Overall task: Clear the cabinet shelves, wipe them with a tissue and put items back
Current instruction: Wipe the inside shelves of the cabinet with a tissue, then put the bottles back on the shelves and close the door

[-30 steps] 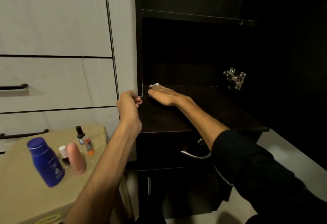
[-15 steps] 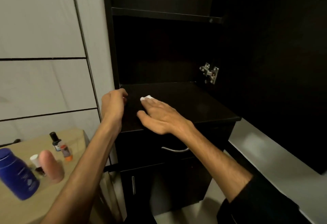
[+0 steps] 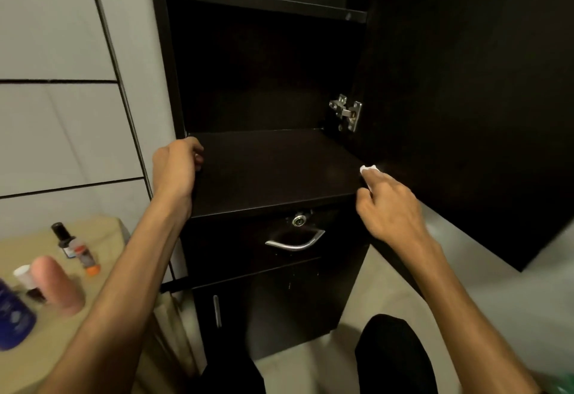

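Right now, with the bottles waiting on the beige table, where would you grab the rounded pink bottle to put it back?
Grip the rounded pink bottle round its middle, coming from its right side, I would judge: it stands upright, and a small white-capped bottle crowds its left. The domed top looks too smooth to pinch.

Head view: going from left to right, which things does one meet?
Dark blue bottle → pink rounded bottle → left hand → curved silver drawer handle → white tissue in the right hand.
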